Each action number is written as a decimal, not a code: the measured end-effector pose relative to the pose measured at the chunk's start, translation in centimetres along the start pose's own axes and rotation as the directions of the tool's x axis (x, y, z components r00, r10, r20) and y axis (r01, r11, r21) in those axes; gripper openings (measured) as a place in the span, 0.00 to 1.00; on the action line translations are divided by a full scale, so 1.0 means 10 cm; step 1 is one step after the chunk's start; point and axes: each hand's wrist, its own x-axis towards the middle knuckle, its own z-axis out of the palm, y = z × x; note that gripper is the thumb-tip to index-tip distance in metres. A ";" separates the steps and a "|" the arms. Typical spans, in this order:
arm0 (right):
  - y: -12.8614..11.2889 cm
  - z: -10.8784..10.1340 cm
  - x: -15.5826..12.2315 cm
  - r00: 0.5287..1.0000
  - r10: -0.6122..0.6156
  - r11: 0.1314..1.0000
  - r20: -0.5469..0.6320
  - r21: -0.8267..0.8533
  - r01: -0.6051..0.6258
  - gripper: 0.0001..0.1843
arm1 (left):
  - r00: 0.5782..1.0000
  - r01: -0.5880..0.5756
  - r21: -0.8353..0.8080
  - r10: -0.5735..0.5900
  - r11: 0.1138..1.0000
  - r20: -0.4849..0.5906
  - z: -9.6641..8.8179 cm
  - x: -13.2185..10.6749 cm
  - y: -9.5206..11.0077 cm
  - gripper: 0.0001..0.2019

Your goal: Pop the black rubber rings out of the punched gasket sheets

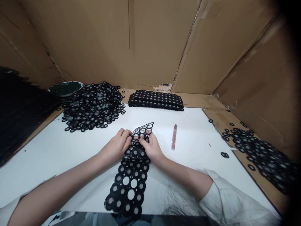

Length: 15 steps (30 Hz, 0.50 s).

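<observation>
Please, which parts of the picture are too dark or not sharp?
In the head view, blackness covers the right edge; the dark mass at far left shows little detail; the rings at right look blurred towards that edge; the mat near the centre is clearer.

Left hand point(120, 142) and right hand point(151, 147) hold a ringed strip point(135, 173) (loose rings point(92, 106) beyond).

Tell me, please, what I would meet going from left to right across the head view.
Dark heap at the left edge, large ring pile, left hand, right hand, red pointed tool, scattered rings on the right.
</observation>
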 end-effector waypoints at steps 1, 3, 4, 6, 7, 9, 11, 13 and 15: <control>-0.01 0.00 -0.01 1.000 -0.001 1.000 -0.006 0.000 0.001 0.07 | 1.000 0.006 -0.008 -0.006 1.000 0.021 0.00 -0.01 0.01 0.14; -0.02 -0.01 -0.02 1.000 0.000 1.000 -0.011 -0.011 0.000 0.08 | 0.999 0.011 -0.024 -0.010 1.000 0.044 0.00 -0.01 0.02 0.13; -0.03 -0.01 -0.02 1.000 0.000 1.000 -0.014 -0.023 -0.001 0.10 | 0.999 0.011 -0.035 -0.010 0.999 0.043 0.00 -0.02 0.02 0.12; -0.03 0.00 -0.03 1.000 -0.013 0.998 -0.026 -0.055 0.012 0.12 | 1.000 0.007 -0.059 -0.005 0.998 0.030 0.01 -0.02 0.02 0.10; -0.03 0.00 -0.03 0.999 -0.022 0.997 -0.035 -0.069 0.019 0.13 | 1.000 0.002 -0.072 0.000 0.997 0.023 0.02 -0.02 0.02 0.09; -0.02 0.01 -0.02 0.998 -0.027 0.996 -0.048 -0.080 0.023 0.13 | 1.000 -0.001 -0.096 0.002 0.995 0.012 0.03 -0.02 0.02 0.08; -0.02 0.02 -0.02 0.999 -0.019 0.997 -0.044 -0.074 0.015 0.13 | 1.000 0.005 -0.129 -0.004 0.992 0.010 0.04 -0.01 0.02 0.07; -0.03 0.03 -0.02 1.000 -0.003 0.999 -0.030 -0.050 0.001 0.13 | 1.000 0.023 -0.192 -0.021 0.981 0.014 0.06 -0.01 0.03 0.08; -0.05 0.03 -0.02 1.000 0.010 1.000 -0.014 -0.016 -0.010 0.12 | 0.998 0.058 -0.296 -0.051 0.953 0.030 0.07 0.01 0.04 0.09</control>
